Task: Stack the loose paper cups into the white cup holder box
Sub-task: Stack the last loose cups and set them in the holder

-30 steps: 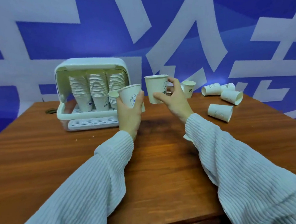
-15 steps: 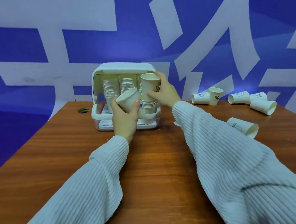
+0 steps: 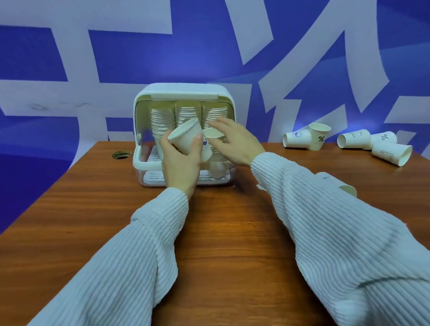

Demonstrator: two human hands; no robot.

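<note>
White cup holder box (image 3: 181, 90) sits upright at the far edge of the surface, front open, three tall stacks of nested cups (image 3: 188, 111) inside. One paper cup (image 3: 185, 137) tilted, rim up-left, right in front of the opening. Short stack (image 3: 213, 137) at front right of the box. Five loose cups (image 3: 348, 140) lying or standing on the right, a sixth cup (image 3: 348, 190) mostly hidden nearer.

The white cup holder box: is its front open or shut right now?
Open. The white cup holder box has its cover raised at the top, so the three cup stacks inside show directly.
</note>
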